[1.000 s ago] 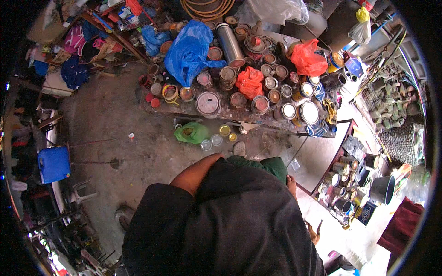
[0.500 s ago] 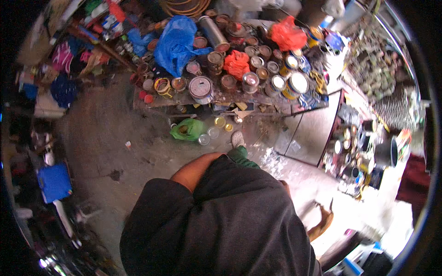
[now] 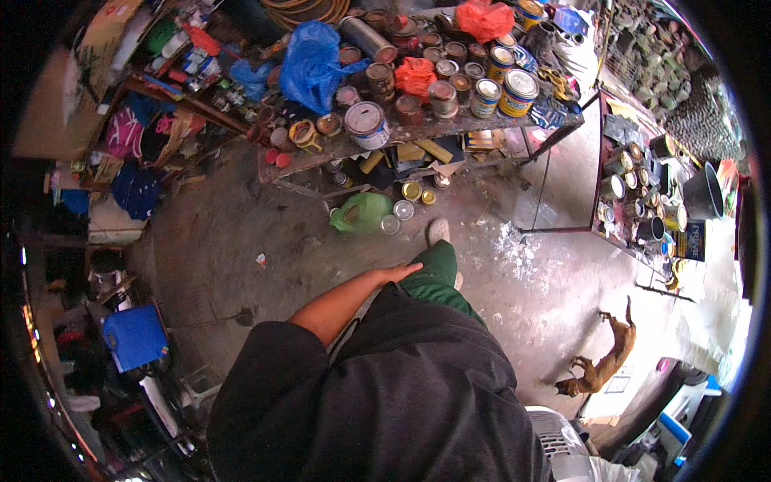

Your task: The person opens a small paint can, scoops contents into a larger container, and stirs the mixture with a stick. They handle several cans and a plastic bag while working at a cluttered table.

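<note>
My left hand (image 3: 397,272) lies against the green trousers (image 3: 431,271) on my thigh, fingers stretched out and holding nothing. My right hand is hidden behind my body. Ahead of my shoe (image 3: 438,230), a green plastic bag (image 3: 360,212) lies on the floor beside small gold cans (image 3: 411,191) and clear round containers (image 3: 402,211). Beyond them stands a worn bench (image 3: 285,167) crowded with paint cans (image 3: 367,120), a steel cylinder (image 3: 361,36), a blue plastic bag (image 3: 309,64) and red plastic bags (image 3: 416,76).
A brown dog (image 3: 606,357) stands on the floor at lower right. A low table (image 3: 601,225) with cans and a dark bucket (image 3: 701,191) is at right. A blue box (image 3: 134,337) and cluttered shelving (image 3: 185,100) line the left. A white plastic object (image 3: 554,434) is near me.
My left hand has come into view on my thigh. My right hand, partly seen earlier, is now hidden. The view has shifted, and more of the dog shows.
</note>
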`<state>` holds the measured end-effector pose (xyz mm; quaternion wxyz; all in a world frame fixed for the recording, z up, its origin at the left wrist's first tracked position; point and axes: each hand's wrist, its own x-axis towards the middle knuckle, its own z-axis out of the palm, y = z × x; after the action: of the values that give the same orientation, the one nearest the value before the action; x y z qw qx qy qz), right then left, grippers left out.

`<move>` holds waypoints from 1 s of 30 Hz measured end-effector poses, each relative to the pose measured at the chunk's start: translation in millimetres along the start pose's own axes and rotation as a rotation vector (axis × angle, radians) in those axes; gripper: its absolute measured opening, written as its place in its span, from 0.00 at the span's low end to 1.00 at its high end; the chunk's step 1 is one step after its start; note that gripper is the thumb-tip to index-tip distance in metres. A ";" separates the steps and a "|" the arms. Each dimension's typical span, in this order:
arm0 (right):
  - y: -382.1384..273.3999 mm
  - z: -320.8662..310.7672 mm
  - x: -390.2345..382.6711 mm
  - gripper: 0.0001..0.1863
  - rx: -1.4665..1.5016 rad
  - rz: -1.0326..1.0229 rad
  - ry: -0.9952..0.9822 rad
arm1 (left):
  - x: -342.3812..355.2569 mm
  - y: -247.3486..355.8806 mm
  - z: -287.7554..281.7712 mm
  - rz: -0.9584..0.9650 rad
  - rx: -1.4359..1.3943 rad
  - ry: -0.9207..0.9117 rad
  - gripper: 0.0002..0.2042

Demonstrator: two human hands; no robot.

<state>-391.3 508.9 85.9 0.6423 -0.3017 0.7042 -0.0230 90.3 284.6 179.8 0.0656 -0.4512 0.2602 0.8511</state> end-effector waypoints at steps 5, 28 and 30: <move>-9.4 3.3 -5.6 0.22 -0.011 0.010 -0.016 | -3.1 -51.7 -0.4 -0.019 0.152 0.458 0.46; -676.3 184.3 -505.4 0.19 -0.953 -2.052 1.017 | -143.0 -370.4 -210.1 0.073 0.400 0.949 0.16; -686.4 208.9 -505.5 0.19 -1.014 -2.027 1.049 | -162.0 -392.0 -218.2 0.269 0.309 0.804 0.18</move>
<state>68.4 252.1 788.0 -0.2114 -0.8758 0.2553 -0.3509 480.9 530.4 59.6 -0.0855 -0.6930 0.4454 0.5604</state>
